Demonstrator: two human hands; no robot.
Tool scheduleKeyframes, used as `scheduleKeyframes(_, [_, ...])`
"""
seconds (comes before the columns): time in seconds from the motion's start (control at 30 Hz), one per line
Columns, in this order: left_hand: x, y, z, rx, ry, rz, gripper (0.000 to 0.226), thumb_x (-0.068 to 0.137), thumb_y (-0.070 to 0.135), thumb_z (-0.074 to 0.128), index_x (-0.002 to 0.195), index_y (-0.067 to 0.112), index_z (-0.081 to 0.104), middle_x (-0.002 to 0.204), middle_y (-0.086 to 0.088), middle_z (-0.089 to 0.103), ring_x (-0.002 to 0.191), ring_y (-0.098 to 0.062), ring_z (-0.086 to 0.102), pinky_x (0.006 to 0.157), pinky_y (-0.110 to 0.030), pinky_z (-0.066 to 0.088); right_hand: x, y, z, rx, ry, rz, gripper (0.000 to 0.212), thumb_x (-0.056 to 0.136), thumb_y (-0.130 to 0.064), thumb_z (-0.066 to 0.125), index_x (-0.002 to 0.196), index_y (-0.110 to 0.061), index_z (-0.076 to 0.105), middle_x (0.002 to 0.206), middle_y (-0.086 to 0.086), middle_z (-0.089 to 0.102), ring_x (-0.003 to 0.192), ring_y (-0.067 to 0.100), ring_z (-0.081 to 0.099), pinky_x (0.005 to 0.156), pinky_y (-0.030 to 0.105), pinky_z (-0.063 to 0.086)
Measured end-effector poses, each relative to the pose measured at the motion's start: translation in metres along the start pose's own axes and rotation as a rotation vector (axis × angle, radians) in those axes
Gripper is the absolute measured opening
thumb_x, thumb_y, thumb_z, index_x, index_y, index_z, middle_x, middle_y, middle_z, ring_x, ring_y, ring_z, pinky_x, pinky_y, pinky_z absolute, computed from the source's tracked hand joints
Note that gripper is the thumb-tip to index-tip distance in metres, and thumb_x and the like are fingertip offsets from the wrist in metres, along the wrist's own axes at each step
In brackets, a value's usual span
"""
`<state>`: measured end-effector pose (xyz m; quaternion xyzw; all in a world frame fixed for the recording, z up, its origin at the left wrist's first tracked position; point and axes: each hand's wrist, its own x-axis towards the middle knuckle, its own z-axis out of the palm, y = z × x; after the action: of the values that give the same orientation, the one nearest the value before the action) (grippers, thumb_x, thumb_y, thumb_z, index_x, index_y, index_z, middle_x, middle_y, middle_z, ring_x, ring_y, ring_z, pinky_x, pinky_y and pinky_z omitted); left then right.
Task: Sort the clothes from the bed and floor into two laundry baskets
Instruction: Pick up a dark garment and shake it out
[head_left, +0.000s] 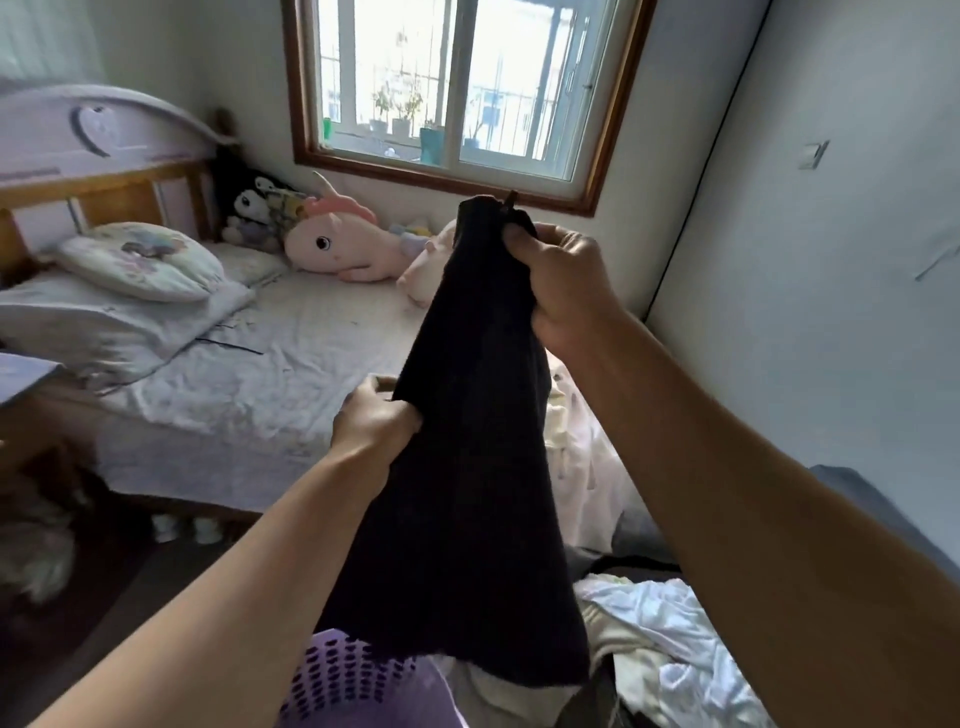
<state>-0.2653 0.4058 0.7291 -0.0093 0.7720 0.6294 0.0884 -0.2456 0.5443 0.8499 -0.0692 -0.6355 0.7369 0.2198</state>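
A black garment (467, 441) is held up past the bed's (311, 332) foot edge, gripped by the right hand (561, 280) and left hand (376, 421). Soft, light and limp, it is best bunched.

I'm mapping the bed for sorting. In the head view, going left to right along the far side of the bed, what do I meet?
Floral pillow → black-and-white plush → pink unicorn plush → black garment, which the left hand and the right hand hold up.
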Motion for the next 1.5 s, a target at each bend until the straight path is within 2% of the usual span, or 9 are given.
scheduleKeyframes(0.1, [-0.024, 0.007, -0.011, -0.039, -0.119, 0.035, 0.039, 0.082, 0.001, 0.055, 0.116, 0.019, 0.051, 0.079, -0.001, 0.059, 0.066, -0.014, 0.053, 0.057, -0.024, 0.041, -0.015, 0.005, 0.020, -0.007, -0.030, -0.014, 0.002, 0.088, -0.002, 0.061, 0.088, -0.001, 0.060, 0.092, 0.022, 0.064, 0.086, 0.033, 0.063, 0.088, 0.056, 0.052])
scheduleKeyframes(0.23, [-0.043, 0.003, -0.019, 0.004, -0.183, 0.037, 0.057, 0.082, -0.006, 0.049, 0.131, 0.022, 0.044, 0.102, -0.008, 0.062, 0.093, -0.022, 0.059, 0.073, -0.032, 0.046, -0.032, 0.015, 0.037, 0.042, -0.047, 0.029, 0.025, 0.089, -0.002, 0.060, 0.110, 0.011, 0.056, 0.103, 0.029, 0.063, 0.088, 0.033, 0.062, 0.091, 0.055, 0.051])
scheduleKeyframes(0.4, [-0.049, -0.025, -0.030, 0.045, -0.171, 0.005, 0.061, 0.087, -0.007, 0.046, 0.136, 0.028, 0.039, 0.097, -0.005, 0.061, 0.092, -0.022, 0.060, 0.070, -0.031, 0.052, -0.048, 0.043, 0.043, 0.128, -0.205, 0.118, 0.009, 0.093, -0.001, 0.053, 0.086, -0.004, 0.058, 0.081, 0.014, 0.061, 0.075, 0.026, 0.061, 0.087, 0.047, 0.052])
scheduleKeyframes(0.83, [-0.032, -0.167, -0.033, 0.165, -0.234, -0.228, 0.041, 0.094, -0.005, 0.037, 0.113, 0.023, 0.059, 0.092, -0.006, 0.065, 0.095, -0.030, 0.065, 0.085, -0.046, 0.056, -0.083, 0.200, 0.033, 0.032, -0.283, 0.419, 0.016, 0.093, 0.002, 0.051, 0.080, -0.009, 0.053, 0.074, 0.009, 0.056, 0.067, 0.018, 0.056, 0.071, 0.032, 0.049])
scheduleKeyframes(0.93, [-0.025, -0.198, -0.036, 0.231, -0.234, -0.280, 0.037, 0.090, -0.005, 0.039, 0.111, 0.019, 0.060, 0.074, -0.007, 0.060, 0.069, -0.026, 0.058, 0.061, -0.035, 0.049, -0.095, 0.250, 0.026, -0.085, -0.228, 0.470, 0.022, 0.093, 0.003, 0.050, 0.077, -0.012, 0.053, 0.073, 0.006, 0.054, 0.067, 0.015, 0.052, 0.067, 0.027, 0.045])
scheduleKeyframes(1.1, [-0.012, -0.233, -0.037, 0.303, -0.218, -0.438, 0.052, 0.087, 0.001, 0.055, 0.136, 0.016, 0.046, 0.121, -0.009, 0.061, 0.105, -0.031, 0.061, 0.068, -0.030, 0.047, -0.109, 0.325, 0.003, -0.564, -0.266, 0.656, 0.024, 0.089, -0.003, 0.052, 0.111, -0.011, 0.059, 0.106, 0.009, 0.061, 0.094, 0.018, 0.056, 0.072, 0.025, 0.045])
scheduleKeyframes(1.23, [-0.005, -0.247, -0.030, 0.364, -0.266, -0.498, 0.054, 0.089, 0.009, 0.057, 0.140, 0.016, 0.042, 0.110, -0.007, 0.058, 0.092, -0.023, 0.061, 0.065, -0.029, 0.045, -0.117, 0.342, -0.015, -0.644, -0.298, 0.780, 0.038, 0.088, -0.008, 0.055, 0.126, -0.009, 0.054, 0.121, 0.013, 0.061, 0.105, 0.022, 0.060, 0.086, 0.032, 0.049])
scheduleKeyframes(1.4, [0.010, -0.249, -0.012, 0.442, -0.339, -0.518, 0.048, 0.090, 0.011, 0.057, 0.137, 0.013, 0.047, 0.126, -0.013, 0.060, 0.115, -0.031, 0.059, 0.095, -0.040, 0.049, -0.117, 0.350, -0.032, -0.634, -0.266, 0.832, 0.036, 0.088, -0.004, 0.053, 0.124, -0.003, 0.055, 0.127, 0.014, 0.059, 0.116, 0.024, 0.056, 0.088, 0.029, 0.043])
scheduleKeyframes(1.5, [0.020, -0.247, 0.005, 0.465, -0.388, -0.478, 0.042, 0.089, 0.011, 0.056, 0.130, 0.013, 0.054, 0.116, -0.011, 0.064, 0.104, -0.026, 0.062, 0.077, -0.033, 0.049, -0.113, 0.348, -0.042, -0.610, -0.228, 0.849, 0.039, 0.089, -0.005, 0.052, 0.128, -0.004, 0.054, 0.123, 0.010, 0.057, 0.109, 0.016, 0.052, 0.086, 0.025, 0.042])
